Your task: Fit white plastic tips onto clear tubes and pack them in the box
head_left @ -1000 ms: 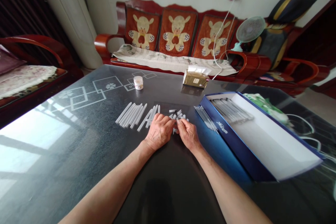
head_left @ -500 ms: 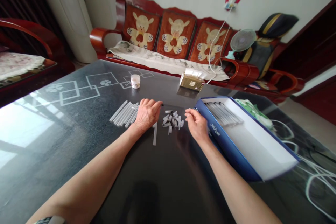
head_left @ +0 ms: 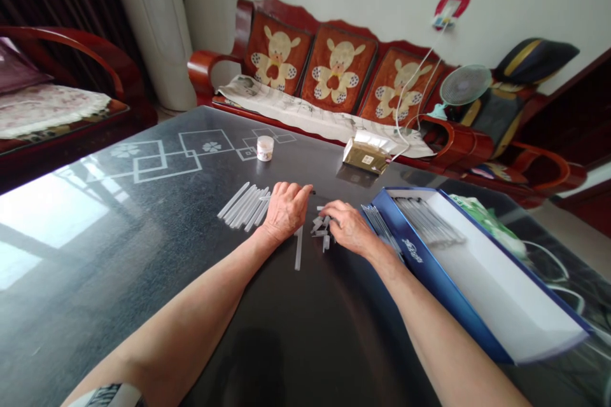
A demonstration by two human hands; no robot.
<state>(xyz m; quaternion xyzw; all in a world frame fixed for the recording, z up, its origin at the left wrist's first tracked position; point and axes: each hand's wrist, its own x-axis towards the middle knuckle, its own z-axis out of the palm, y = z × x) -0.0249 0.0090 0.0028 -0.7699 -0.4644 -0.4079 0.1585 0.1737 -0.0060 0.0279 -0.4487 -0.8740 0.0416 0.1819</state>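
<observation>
My left hand (head_left: pixel 287 211) is closed around a slim pen; its dark tip (head_left: pixel 314 192) sticks out beyond the thumb side. To its left lies a row of clear, translucent pen barrels (head_left: pixel 242 205). One more barrel (head_left: pixel 298 249) rests on the table just below that hand. My right hand (head_left: pixel 347 224) reaches over a small heap of clear pen caps (head_left: pixel 321 226), its fingers bent and apart from the thumb, partly hiding the heap. Beside its wrist, several thin pens or refills (head_left: pixel 382 229) lie against a blue box (head_left: pixel 429 273).
Inside the box is a row of finished-looking slim pens (head_left: pixel 429 221). A small white jar (head_left: pixel 265 148) and a tissue pack (head_left: pixel 366 156) stand farther back on the dark glossy table (head_left: pixel 191 168). A green-white bag (head_left: pixel 487 219) and white cables (head_left: pixel 548 254) lie right of the box.
My right hand has moved left from beside the box onto the heap of caps. My left hand keeps its hold on the pen. The whole view has shifted slightly.
</observation>
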